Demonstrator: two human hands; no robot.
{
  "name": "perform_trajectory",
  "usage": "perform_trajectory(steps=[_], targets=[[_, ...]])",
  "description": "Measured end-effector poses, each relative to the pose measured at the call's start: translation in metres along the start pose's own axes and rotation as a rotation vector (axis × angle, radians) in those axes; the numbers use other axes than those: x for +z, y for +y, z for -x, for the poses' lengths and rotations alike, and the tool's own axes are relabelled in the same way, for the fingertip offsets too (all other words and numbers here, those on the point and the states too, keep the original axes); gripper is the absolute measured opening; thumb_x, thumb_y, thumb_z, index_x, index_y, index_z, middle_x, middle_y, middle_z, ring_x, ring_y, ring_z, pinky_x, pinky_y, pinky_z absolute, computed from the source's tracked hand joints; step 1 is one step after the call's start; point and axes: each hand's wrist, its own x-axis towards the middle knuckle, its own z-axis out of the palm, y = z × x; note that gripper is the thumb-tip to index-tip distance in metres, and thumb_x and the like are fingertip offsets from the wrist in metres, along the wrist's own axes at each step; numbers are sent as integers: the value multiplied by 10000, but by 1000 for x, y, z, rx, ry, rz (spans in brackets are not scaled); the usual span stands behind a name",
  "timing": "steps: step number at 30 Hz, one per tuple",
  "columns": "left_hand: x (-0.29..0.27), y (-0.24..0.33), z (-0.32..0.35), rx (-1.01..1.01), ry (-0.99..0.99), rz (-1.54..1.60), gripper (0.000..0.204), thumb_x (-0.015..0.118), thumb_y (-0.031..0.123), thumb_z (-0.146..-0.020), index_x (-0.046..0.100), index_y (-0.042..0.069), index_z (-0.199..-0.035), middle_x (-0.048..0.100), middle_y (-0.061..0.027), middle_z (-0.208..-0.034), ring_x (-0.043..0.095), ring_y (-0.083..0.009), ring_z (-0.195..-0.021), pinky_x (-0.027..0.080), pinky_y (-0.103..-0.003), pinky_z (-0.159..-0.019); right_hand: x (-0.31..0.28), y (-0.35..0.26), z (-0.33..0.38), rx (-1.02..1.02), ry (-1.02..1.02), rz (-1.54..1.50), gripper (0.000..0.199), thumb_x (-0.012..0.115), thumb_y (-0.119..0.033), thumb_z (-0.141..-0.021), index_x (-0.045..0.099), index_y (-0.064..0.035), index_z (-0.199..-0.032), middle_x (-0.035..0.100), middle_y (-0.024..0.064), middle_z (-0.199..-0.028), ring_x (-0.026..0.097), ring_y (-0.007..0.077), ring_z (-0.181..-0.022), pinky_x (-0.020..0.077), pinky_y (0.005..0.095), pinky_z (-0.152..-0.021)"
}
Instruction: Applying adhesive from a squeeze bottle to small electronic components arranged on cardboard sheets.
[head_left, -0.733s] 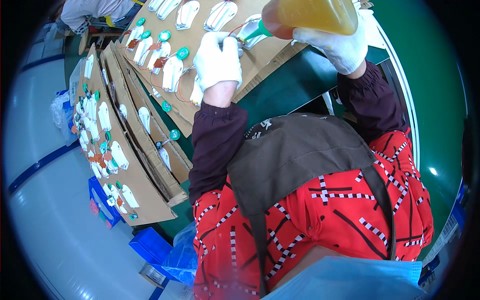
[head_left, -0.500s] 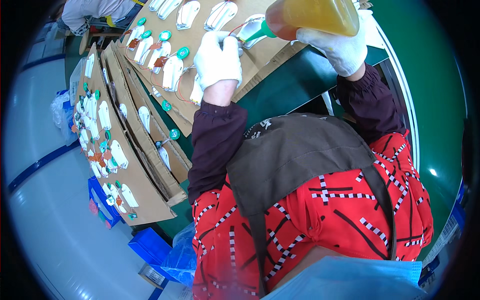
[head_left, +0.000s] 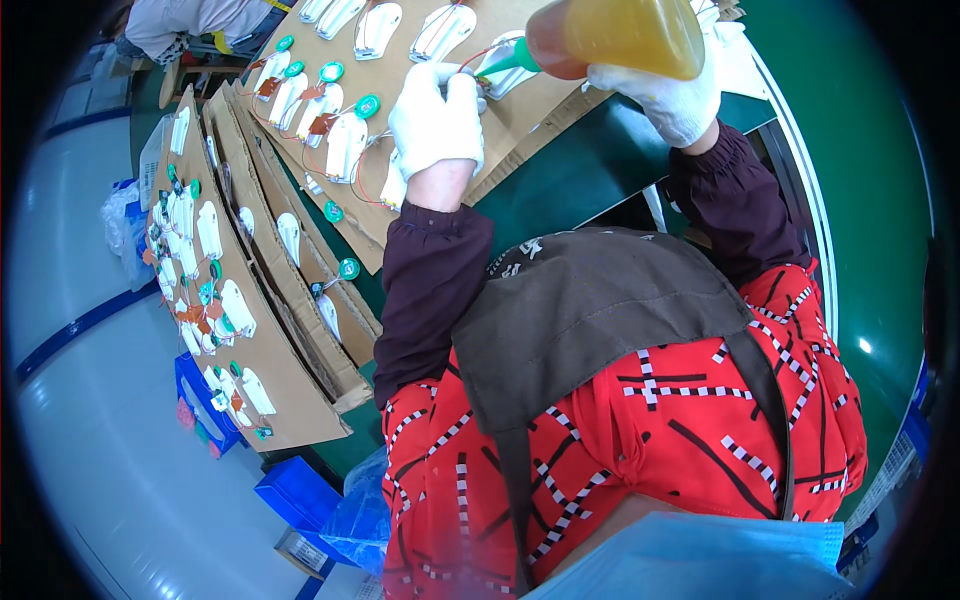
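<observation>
My left hand (head_left: 436, 118), in a white glove, is closed in a pinch with a thin red wire (head_left: 487, 50) coming out at its fingertips. Just beyond these fingers lies a white plastic shell (head_left: 511, 80), partly covered by them. My right hand (head_left: 665, 102), also gloved, is wrapped round a squeeze bottle (head_left: 625, 38) of amber liquid. The bottle is tipped over, its green nozzle (head_left: 508, 64) pointing left and down at the left fingertips. Whether the nozzle tip touches anything is hard to see. Left of the left hand, similar shells (head_left: 346, 148) carry green discs (head_left: 367, 106) and wires.
A cardboard sheet (head_left: 540, 118) lies under the shells on the green table (head_left: 560, 180). At left, stacked cardboard sheets (head_left: 290, 395) hold more shells and wired parts. Blue bins (head_left: 298, 490) stand lower left. Another person's sleeve (head_left: 190, 22) shows at the top left.
The bottle and my right hand have shifted slightly left, bringing the nozzle a little closer to the left fingertips. My left hand has stayed in place.
</observation>
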Motion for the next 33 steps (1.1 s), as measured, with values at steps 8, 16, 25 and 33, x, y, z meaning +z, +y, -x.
perform_trajectory(steps=[8,16,25,33], targets=[[-1,-7,-1,21,-7,26,169,523,25,-894,539,-98,-1010,652,-185,-936,661,-197,-749,552,-278,-672,-32,8,16,-40,-63,289,501,815,-35,-712,595,-58,-1161,653,59,-1029,634,184,-914,533,305,-770],[-2,-4,-2,-1,-6,19,172,526,25,-894,538,-96,-1015,654,-192,-950,661,-193,-753,549,-270,-671,-27,10,9,17,-12,214,523,818,-41,-704,582,-58,-1171,642,94,-1072,632,229,-968,523,336,-848],[-3,-3,0,-2,8,-10,187,558,53,-892,555,-87,-1015,658,-165,-905,662,-186,-711,548,-276,-667,7,21,4,69,60,-171,893,905,-83,-610,424,-77,-1362,568,63,-1248,563,194,-1122,473,357,-950],[-4,-18,-3,140,74,-97,225,565,66,-889,556,-89,-1052,656,-173,-893,672,-202,-732,555,-290,-675,-5,10,2,-18,-144,146,746,881,-104,-652,497,-61,-1289,606,93,-1185,586,208,-1081,473,350,-941]])
